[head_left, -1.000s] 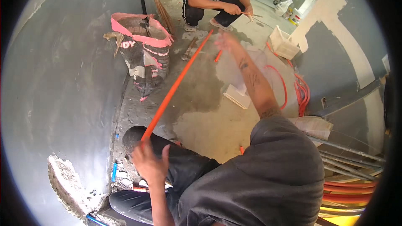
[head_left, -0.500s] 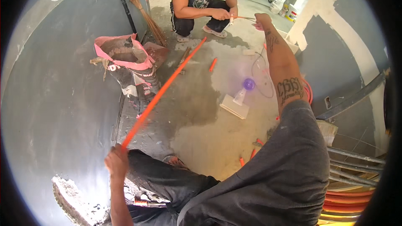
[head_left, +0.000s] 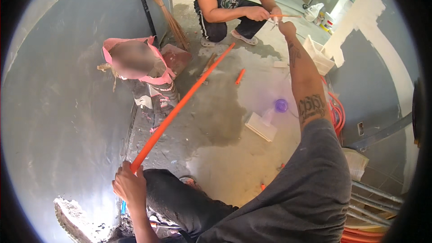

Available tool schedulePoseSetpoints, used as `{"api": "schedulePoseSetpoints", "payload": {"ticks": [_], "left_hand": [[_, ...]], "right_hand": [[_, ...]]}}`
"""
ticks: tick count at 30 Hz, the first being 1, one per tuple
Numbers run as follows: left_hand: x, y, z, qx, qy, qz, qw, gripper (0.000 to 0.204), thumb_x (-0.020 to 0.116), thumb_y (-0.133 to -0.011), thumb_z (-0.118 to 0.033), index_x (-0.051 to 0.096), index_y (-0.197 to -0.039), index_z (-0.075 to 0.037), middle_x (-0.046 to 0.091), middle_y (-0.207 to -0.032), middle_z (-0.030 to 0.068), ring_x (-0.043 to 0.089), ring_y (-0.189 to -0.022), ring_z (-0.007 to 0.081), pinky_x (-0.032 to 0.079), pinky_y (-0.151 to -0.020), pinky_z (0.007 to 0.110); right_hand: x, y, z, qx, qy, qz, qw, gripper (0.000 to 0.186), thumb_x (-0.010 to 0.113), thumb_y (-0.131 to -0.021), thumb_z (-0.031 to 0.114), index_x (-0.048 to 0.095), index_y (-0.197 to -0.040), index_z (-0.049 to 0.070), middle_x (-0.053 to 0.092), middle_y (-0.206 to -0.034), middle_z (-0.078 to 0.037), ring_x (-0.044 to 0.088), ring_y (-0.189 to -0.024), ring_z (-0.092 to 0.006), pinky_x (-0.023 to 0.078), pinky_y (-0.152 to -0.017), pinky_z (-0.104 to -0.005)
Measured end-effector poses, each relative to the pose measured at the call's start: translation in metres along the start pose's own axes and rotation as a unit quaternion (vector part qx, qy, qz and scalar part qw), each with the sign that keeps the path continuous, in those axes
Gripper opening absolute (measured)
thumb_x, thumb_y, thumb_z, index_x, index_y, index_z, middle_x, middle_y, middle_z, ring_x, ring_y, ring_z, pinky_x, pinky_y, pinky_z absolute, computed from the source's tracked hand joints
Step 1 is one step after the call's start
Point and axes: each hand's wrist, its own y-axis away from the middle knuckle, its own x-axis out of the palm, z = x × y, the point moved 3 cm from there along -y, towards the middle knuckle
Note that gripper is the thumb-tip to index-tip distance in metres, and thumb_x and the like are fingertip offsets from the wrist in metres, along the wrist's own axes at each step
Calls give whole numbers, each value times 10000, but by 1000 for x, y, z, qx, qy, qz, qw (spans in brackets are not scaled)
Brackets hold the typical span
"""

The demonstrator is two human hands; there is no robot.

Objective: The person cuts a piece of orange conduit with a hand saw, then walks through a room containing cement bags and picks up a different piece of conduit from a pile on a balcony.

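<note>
My left hand (head_left: 129,182) is closed round the lower end of a long orange pipe (head_left: 180,107), which slants up and away over the floor. Stretched far forward, my right hand (head_left: 287,29) is closed near a crouching co-worker's hands; what its fingers hold is too small to make out. The co-worker's hands (head_left: 263,13) have a thin orange stick (head_left: 287,15) and a small whitish piece between them. A short orange pipe piece (head_left: 240,76) lies on the floor beyond the long pipe.
On the left, an open sack with a pink rim (head_left: 167,77) stands by the grey wall (head_left: 63,94), near a stick broom (head_left: 168,20). A small purple fan (head_left: 281,105) on a white base sits mid-floor. Coiled orange tubing (head_left: 338,116) and grey conduits (head_left: 375,204) are at right.
The view has shifted, so the floor things sit lower and further right. My right hand has come closer to the co-worker's hands. My left hand still grips the long orange pipe.
</note>
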Motion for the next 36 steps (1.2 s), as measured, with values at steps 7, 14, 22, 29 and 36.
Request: {"api": "schedulePoseSetpoints", "payload": {"ticks": [7, 14, 22, 29, 36], "left_hand": [[24, 11, -11, 4, 15, -45, 999, 253, 735, -740, -228, 663, -953, -113, 610, -793, 86, 576, -846, 301, 436, -753, 431], [24, 3, -5, 12, 13, -52, 998, 257, 738, -737, -215, 677, -957, -98, 621, -803, 94, 578, -820, 307, 446, -750, 432], [22, -1, -4, 29, 15, -61, 998, 269, 740, -734, -226, 683, -964, -99, 618, -784, 85, 577, -806, 289, 444, -748, 422], [22, -1, -3, 29, 25, -68, 997, 257, 745, -725, -215, 686, -951, -106, 622, -786, 89, 582, -806, 295, 449, -745, 427], [24, -4, 2, 23, 23, -63, 997, 232, 747, -722, -204, 681, -920, -103, 615, -766, 96, 583, -796, 304, 456, -728, 431]], "right_hand": [[33, -11, 5, 182, -253, 34, 950, 678, 513, -846, 558, 596, -1085, -72, 656, -1011, -246, 649, -932, -352, 490, -832, -434], [31, 20, 29, 227, -421, 135, 868, 495, 610, -850, 464, 547, -1101, 43, 647, -863, -82, 627, -756, -207, 507, -687, -380], [43, 36, 4, 121, -246, 21, 962, 584, 496, -901, 518, 604, -689, -15, 596, -555, -100, 609, -454, -190, 487, -410, -298], [87, 32, -26, 63, -89, -38, 993, 580, 373, -956, 450, 628, -758, -32, 634, -589, -122, 645, -489, -215, 515, -502, -334], [135, 52, -19, 94, -97, -27, 990, 555, 437, -918, 437, 640, -879, -78, 664, -892, -261, 667, -849, -381, 519, -735, -439]]}}
